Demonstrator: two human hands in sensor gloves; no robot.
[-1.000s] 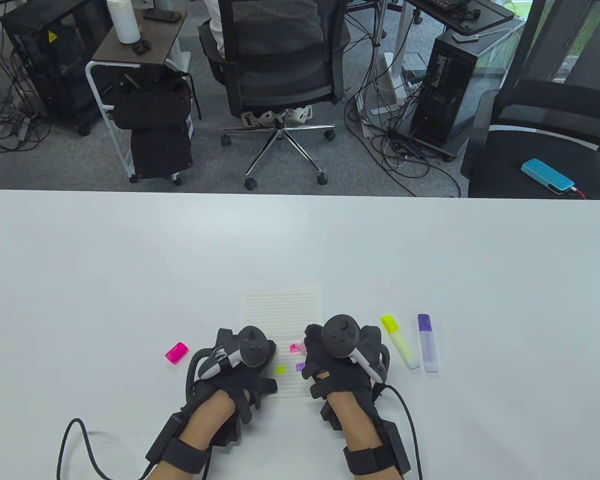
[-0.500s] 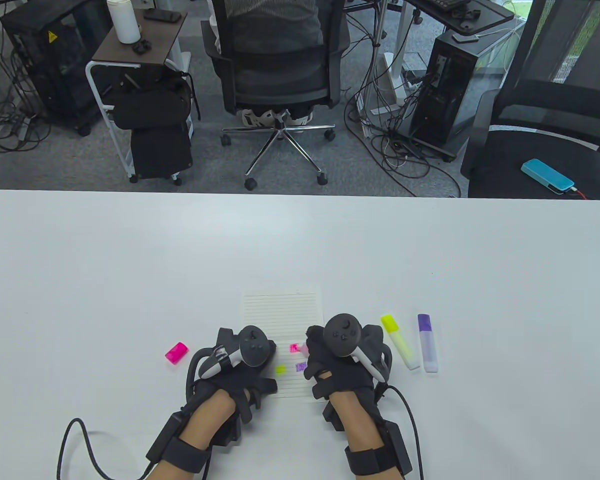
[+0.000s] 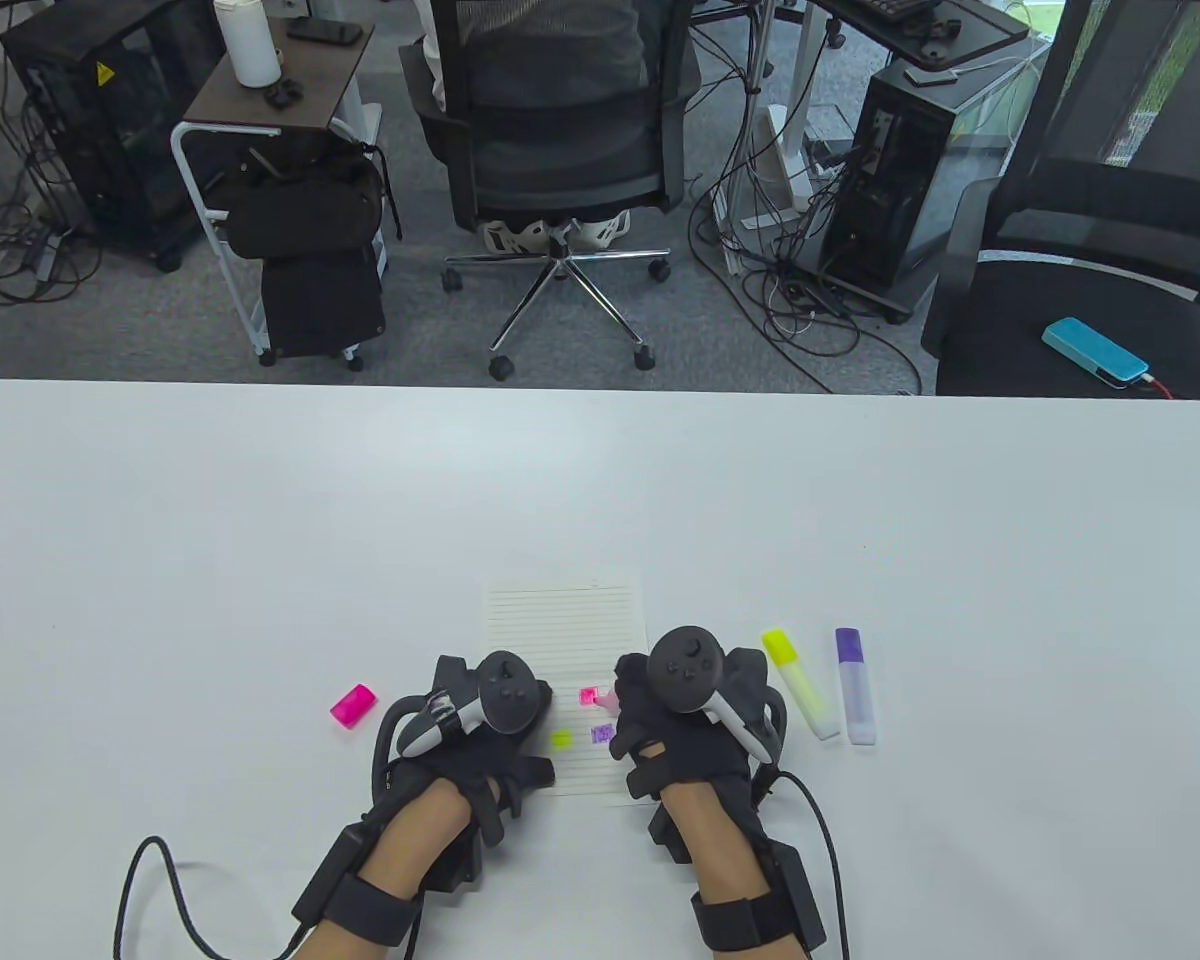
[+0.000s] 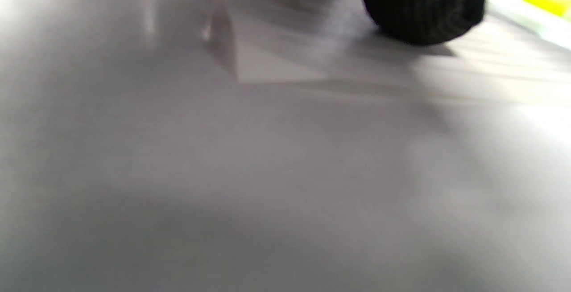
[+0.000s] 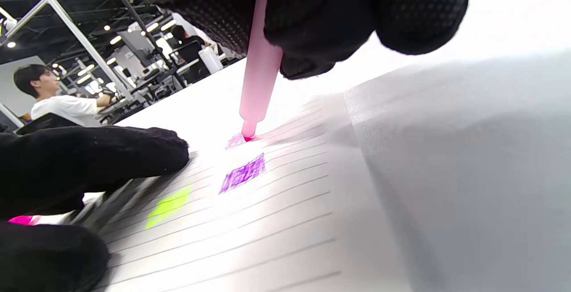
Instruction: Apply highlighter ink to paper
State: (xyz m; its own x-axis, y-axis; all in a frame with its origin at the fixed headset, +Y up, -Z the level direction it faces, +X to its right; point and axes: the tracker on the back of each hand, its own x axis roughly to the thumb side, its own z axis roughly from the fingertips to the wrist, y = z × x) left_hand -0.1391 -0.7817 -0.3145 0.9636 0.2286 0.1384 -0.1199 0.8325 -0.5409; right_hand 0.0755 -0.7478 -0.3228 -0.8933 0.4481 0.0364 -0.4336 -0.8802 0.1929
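Pressing the pink highlighter [image 5: 260, 67] tip onto the paper [image 3: 565, 625], we're laying a pink patch [image 3: 588, 696] at lower centre of the table view. Our right hand [image 3: 675, 715] pinches the barrel; our left hand [image 3: 480, 720] rests flat on the sheet's left edge, fingers straight. Yellow [image 3: 561, 740] and purple [image 3: 600, 734] patches are already down, so pink looks like the last colour, partly filled. Its cap [image 3: 352, 705] lies off left, waiting. No containers here.

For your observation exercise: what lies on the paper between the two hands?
In the table view, pink, yellow and purple ink patches lie between the left hand and right hand.
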